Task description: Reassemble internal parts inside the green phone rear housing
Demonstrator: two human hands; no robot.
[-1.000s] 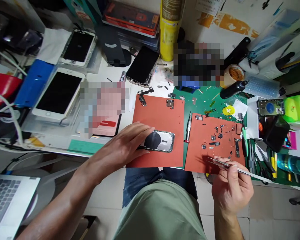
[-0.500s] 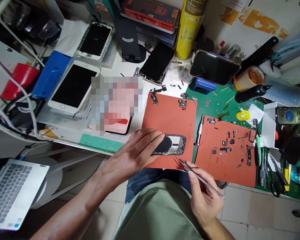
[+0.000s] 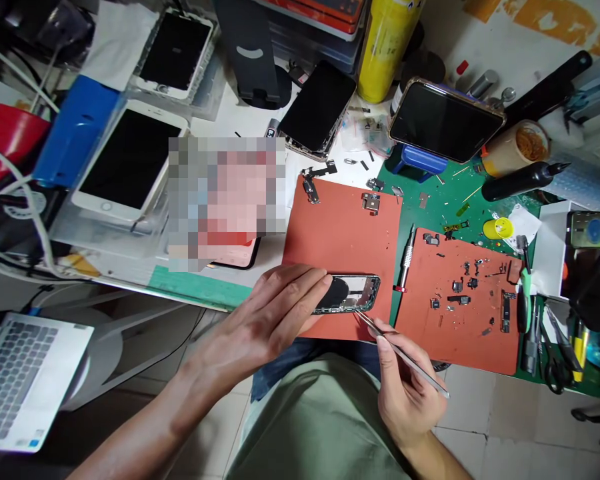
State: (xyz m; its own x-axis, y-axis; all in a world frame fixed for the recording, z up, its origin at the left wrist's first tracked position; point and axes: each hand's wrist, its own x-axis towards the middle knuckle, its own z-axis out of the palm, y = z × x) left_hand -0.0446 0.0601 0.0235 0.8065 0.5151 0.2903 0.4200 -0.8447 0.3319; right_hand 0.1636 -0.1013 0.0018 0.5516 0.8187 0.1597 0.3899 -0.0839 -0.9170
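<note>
My left hand (image 3: pixel 283 310) grips an opened phone housing (image 3: pixel 364 291) by its left end, with the fingers lying together over it. The housing rests on a reddish-brown mat (image 3: pixel 340 230), showing a black round patch and bare metal inside. Part of it is hidden under my fingers. A pair of metal tweezers (image 3: pixel 413 363) sits between the thumb and fingers of my right hand (image 3: pixel 410 400). Its tips are at the housing's near edge; whether they pinch anything is too small to tell.
To the right, a second mat (image 3: pixel 460 347) carries several small phone parts. Between the mats lies a screwdriver (image 3: pixel 407 257). A phone on a blue stand (image 3: pixel 423 160) stands behind, near a yellow can (image 3: pixel 385 53). Scissors (image 3: pixel 557 370) lie at the right edge; phones cover the left.
The tweezers' tips have come up from the mat to the housing's near edge. That edge now looks slightly raised. The camera view has shifted a little.
</note>
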